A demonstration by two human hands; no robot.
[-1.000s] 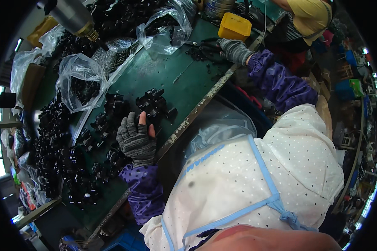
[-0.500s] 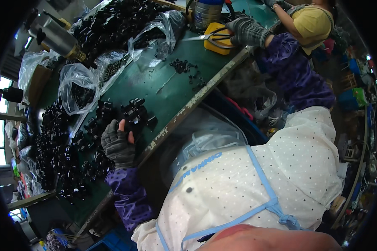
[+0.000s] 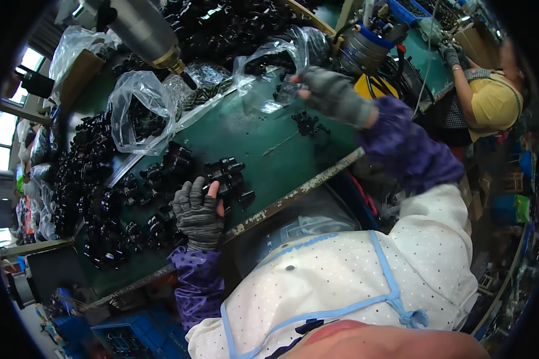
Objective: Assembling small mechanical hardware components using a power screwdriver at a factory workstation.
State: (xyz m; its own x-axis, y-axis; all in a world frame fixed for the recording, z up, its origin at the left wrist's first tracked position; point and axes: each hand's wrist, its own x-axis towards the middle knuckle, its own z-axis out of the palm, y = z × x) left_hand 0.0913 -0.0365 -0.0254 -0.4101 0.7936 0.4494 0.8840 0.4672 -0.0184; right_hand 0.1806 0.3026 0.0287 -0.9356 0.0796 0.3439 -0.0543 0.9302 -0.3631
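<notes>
My left hand point(image 3: 197, 212), in a grey knit glove, lies palm down on a cluster of black plastic parts point(image 3: 221, 176) on the green table point(image 3: 263, 149); its fingers are slightly apart and the thumb touches one part. My right hand point(image 3: 335, 96), also gloved and blurred, reaches across the table to the rim of a clear plastic bag point(image 3: 263, 78). Whether it grips the bag is unclear. A small heap of tiny black pieces point(image 3: 305, 122) lies just below that hand.
A metal power tool with a brass tip point(image 3: 144, 30) hangs over the back left. Bags and piles of black parts point(image 3: 96, 167) fill the left side. A yellow box point(image 3: 377, 87) and a blue-rimmed tin point(image 3: 365, 45) stand at the right. Another person in yellow point(image 3: 491, 102) works beyond.
My right hand has swung from the yellow box at the far right to the clear bag nearer the middle. My left hand has stayed on the black parts.
</notes>
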